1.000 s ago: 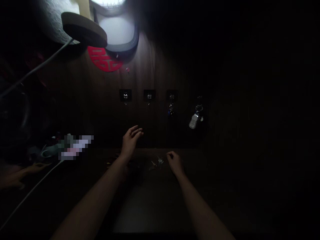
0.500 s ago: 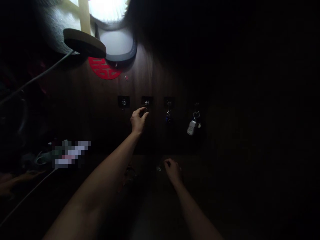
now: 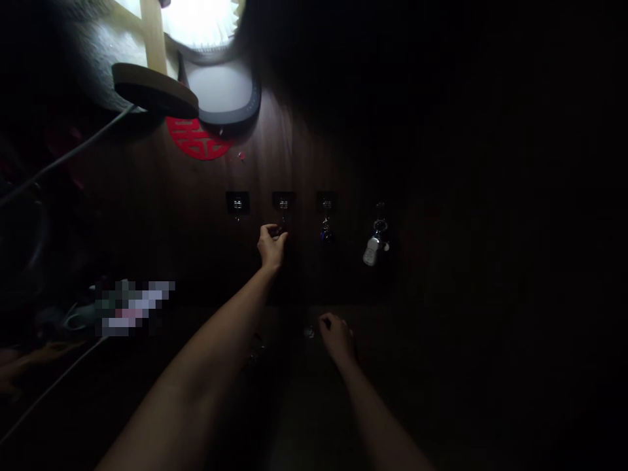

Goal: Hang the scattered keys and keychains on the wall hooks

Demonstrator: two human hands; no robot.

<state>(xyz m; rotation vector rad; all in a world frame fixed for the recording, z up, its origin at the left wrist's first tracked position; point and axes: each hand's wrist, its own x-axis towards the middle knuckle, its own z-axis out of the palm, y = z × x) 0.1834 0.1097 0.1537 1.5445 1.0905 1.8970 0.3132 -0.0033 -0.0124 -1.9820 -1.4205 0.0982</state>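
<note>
My left hand (image 3: 272,247) is raised just below the second hook from the left (image 3: 283,203). Its thumb and forefinger stand a little apart, with a small dim glint near their tips. Keys with a grey tag (image 3: 371,250) hang from the hook at the far right. A small shiny bunch (image 3: 326,230) dangles from the third hook (image 3: 327,203). Lower down, my right hand (image 3: 337,337) is curled, its fingertips beside a small shiny item (image 3: 309,332) too dark to name. What the right fingers hold, if anything, is hidden.
A lit lamp (image 3: 201,26) glows at the upper left, near a round-based wooden stand (image 3: 154,91) with a pale cable. Behind it are a grey rounded device (image 3: 220,88) and a red round paper cut-out (image 3: 201,140). The leftmost hook (image 3: 238,203) sits left of my hand.
My left hand has dropped slightly away from the second hook, and its thumb and forefinger are further apart. My right hand stays nearly in place. The view has shifted a little.
</note>
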